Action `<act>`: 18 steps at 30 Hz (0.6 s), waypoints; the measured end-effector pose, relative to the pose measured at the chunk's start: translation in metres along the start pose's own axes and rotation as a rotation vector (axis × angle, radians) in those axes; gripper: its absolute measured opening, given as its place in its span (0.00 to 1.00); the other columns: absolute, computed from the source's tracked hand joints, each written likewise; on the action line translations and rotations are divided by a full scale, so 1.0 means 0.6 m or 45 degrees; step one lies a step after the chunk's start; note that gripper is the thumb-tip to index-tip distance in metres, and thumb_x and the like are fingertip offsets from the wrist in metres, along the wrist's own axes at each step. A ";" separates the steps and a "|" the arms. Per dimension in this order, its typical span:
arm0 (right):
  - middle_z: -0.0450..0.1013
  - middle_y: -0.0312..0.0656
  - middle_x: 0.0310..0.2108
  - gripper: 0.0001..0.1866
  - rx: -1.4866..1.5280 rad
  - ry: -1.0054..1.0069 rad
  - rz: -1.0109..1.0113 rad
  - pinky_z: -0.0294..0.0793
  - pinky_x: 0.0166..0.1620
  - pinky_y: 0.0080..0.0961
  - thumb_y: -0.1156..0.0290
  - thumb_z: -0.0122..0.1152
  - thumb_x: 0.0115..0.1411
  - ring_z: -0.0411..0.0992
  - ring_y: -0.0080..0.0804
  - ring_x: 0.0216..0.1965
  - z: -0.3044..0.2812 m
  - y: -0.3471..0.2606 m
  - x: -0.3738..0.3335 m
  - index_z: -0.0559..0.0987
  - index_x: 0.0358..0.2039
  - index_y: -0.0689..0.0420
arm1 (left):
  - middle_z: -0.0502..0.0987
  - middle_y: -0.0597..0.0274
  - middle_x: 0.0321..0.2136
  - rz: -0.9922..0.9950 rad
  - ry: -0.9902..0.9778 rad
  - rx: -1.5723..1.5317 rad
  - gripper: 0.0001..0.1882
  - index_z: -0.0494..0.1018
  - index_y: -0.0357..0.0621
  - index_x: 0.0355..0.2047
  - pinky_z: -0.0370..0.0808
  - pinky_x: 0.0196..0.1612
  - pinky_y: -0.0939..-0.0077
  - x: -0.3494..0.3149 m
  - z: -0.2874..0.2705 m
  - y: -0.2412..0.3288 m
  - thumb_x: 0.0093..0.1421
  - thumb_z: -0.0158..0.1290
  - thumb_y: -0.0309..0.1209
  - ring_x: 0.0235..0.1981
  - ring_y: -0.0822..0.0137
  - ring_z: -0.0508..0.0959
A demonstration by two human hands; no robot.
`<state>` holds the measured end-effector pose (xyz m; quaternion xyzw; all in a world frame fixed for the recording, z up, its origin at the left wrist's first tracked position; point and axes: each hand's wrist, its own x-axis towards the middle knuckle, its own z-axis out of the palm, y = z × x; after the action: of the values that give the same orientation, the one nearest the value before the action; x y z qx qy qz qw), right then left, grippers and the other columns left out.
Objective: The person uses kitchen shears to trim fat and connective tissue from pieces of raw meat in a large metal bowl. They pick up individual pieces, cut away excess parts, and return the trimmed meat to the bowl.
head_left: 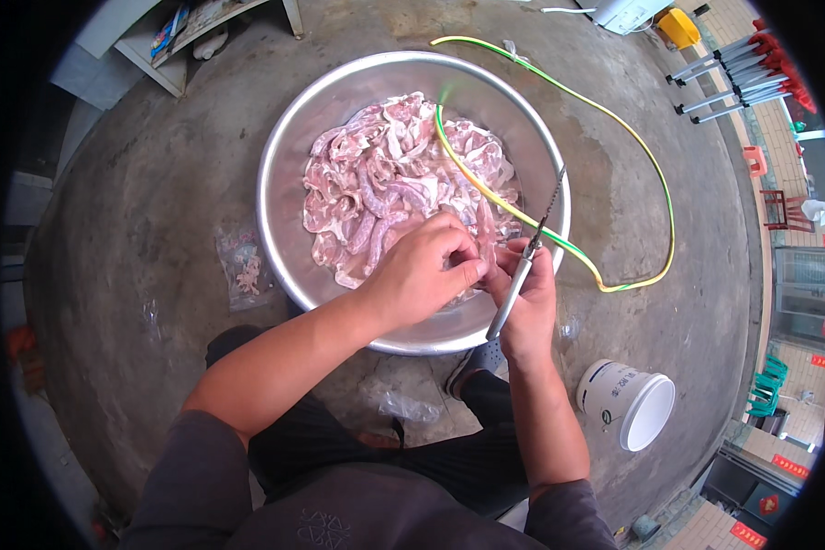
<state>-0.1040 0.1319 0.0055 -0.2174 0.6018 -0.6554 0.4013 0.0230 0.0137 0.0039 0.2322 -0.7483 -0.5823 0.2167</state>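
Note:
A wide metal basin (275,220) on the floor in front of me holds a heap of raw pink meat pieces (357,197), with several speckled, tube-shaped pieces among them. Over its near right side my left hand (434,261) is closed, thumb and fingers pinched at a pale strip of meat (486,227). My right hand (527,289) meets it there, fingers curled at the strip's lower end. It also grips a slim tool (511,295) with a grey handle and a thin dark blade pointing up and away; whether knife or shears I cannot tell.
A yellow-green hose (655,165) loops across the concrete floor and over the basin's right rim into the meat. A white bucket (605,394) lies tipped at the right. Left of the basin is a clear plastic bag (240,270) with scraps. Folded metal-legged stools (742,78) stand far right.

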 end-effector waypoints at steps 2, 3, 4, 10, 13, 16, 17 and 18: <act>0.73 0.39 0.40 0.19 -0.070 -0.012 -0.016 0.78 0.43 0.22 0.80 0.63 0.62 0.74 0.23 0.39 -0.002 0.008 -0.001 0.68 0.51 0.60 | 0.74 0.58 0.34 0.014 0.013 0.002 0.05 0.74 0.36 0.32 0.73 0.41 0.70 0.000 0.001 -0.002 0.59 0.58 0.25 0.36 0.63 0.76; 0.73 0.38 0.40 0.18 -0.071 -0.001 -0.024 0.77 0.43 0.22 0.80 0.63 0.62 0.74 0.22 0.38 -0.002 0.009 -0.002 0.68 0.51 0.60 | 0.74 0.58 0.34 0.022 0.019 0.002 0.05 0.74 0.36 0.32 0.73 0.41 0.70 -0.001 0.001 -0.002 0.59 0.58 0.25 0.36 0.64 0.76; 0.73 0.38 0.40 0.18 -0.105 -0.001 -0.034 0.77 0.42 0.22 0.80 0.63 0.62 0.74 0.22 0.38 -0.002 0.009 -0.002 0.68 0.50 0.60 | 0.74 0.58 0.34 0.018 0.011 0.019 0.05 0.74 0.36 0.32 0.73 0.40 0.70 -0.001 0.000 -0.001 0.58 0.57 0.24 0.36 0.64 0.76; 0.72 0.38 0.40 0.19 -0.098 0.038 0.013 0.76 0.43 0.21 0.82 0.61 0.61 0.72 0.21 0.39 -0.004 -0.001 0.004 0.68 0.50 0.60 | 0.74 0.58 0.34 0.120 0.021 0.072 0.03 0.73 0.36 0.32 0.73 0.40 0.70 -0.004 -0.003 -0.005 0.56 0.55 0.22 0.36 0.62 0.76; 0.71 0.39 0.42 0.20 0.033 0.040 0.121 0.74 0.44 0.20 0.83 0.60 0.59 0.71 0.21 0.41 -0.008 0.000 0.005 0.68 0.50 0.60 | 0.74 0.58 0.35 0.140 0.015 0.093 0.04 0.73 0.36 0.32 0.73 0.40 0.70 -0.003 -0.002 -0.005 0.56 0.56 0.22 0.36 0.61 0.76; 0.71 0.38 0.42 0.19 0.024 0.075 0.143 0.73 0.43 0.20 0.82 0.60 0.59 0.71 0.22 0.40 -0.006 0.000 0.007 0.68 0.50 0.60 | 0.73 0.58 0.35 0.131 -0.028 0.102 0.05 0.74 0.37 0.32 0.74 0.40 0.69 -0.007 0.002 -0.005 0.55 0.58 0.22 0.36 0.61 0.76; 0.71 0.39 0.42 0.19 -0.010 0.073 0.131 0.74 0.43 0.20 0.82 0.60 0.59 0.71 0.22 0.40 -0.009 0.004 0.008 0.68 0.50 0.60 | 0.73 0.58 0.35 0.150 -0.040 0.118 0.05 0.74 0.37 0.32 0.74 0.40 0.69 -0.008 0.003 0.001 0.55 0.59 0.23 0.36 0.61 0.76; 0.71 0.39 0.42 0.19 -0.044 0.070 0.119 0.74 0.44 0.20 0.82 0.60 0.60 0.71 0.22 0.40 -0.013 0.009 0.008 0.68 0.50 0.60 | 0.73 0.58 0.35 0.170 -0.053 0.134 0.06 0.74 0.37 0.32 0.74 0.40 0.69 -0.008 0.003 0.004 0.55 0.59 0.23 0.36 0.61 0.76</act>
<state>-0.1114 0.1329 -0.0022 -0.1777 0.6334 -0.6311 0.4110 0.0254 0.0185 0.0054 0.1809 -0.7960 -0.5312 0.2269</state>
